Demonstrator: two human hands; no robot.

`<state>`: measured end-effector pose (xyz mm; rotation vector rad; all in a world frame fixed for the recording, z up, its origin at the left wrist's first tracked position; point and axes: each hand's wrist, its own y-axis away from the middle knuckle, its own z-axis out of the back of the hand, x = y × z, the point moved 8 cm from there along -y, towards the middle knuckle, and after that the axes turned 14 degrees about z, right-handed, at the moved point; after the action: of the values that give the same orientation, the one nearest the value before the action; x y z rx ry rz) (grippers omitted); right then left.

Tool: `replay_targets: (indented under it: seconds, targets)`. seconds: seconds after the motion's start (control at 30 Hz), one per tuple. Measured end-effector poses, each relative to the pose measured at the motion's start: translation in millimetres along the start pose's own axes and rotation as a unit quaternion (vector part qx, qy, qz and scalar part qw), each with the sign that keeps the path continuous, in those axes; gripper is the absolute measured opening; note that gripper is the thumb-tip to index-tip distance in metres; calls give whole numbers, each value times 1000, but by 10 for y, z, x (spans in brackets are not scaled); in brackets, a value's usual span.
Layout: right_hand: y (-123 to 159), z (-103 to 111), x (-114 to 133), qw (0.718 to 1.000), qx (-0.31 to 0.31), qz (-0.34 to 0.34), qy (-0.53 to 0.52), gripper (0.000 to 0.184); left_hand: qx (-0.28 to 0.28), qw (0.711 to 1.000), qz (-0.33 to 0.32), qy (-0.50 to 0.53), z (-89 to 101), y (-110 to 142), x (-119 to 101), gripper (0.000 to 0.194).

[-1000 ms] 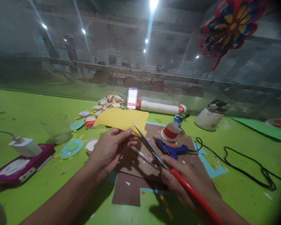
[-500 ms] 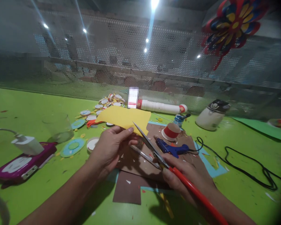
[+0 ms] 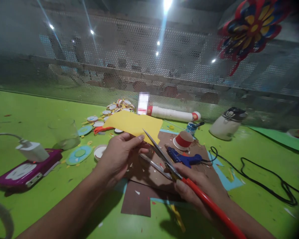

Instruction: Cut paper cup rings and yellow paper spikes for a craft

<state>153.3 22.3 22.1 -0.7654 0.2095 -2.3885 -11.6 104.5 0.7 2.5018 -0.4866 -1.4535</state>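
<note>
A sheet of yellow paper or thin foam is pinched at its near edge by my left hand, thumb on top. My right hand grips a pair of scissors with red handles. Their blades are spread apart; the upper blade lies over the sheet's right part, close to my left thumb, and the lower blade points under it. Beneath both hands lies a brown sheet sprinkled with small scraps. On it are a blue glue gun and a red-and-white paper cup, upside down.
At left stand a purple power strip with a white plug and a clear cup. Round paper pieces are heaped behind. A blue jar, a white jug and a looping black cord occupy the right. Mesh fencing rises behind.
The whole view has shifted slightly, with things appearing a little further right. Both hands keep their hold on the yellow sheet and the scissors, whose blades stay spread.
</note>
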Motion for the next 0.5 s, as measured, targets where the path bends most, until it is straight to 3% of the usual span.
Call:
replay_targets:
  seconds: [0.23,0.5]
  targets:
    - [-14,-56,-19,999,40,-25,-2,38,9,1000,-3,-9,-4,1,3,18]
    - [-13,-17,27,1000,10,-3,18,34,5,1000,-2,-22,-12,-22,3,16]
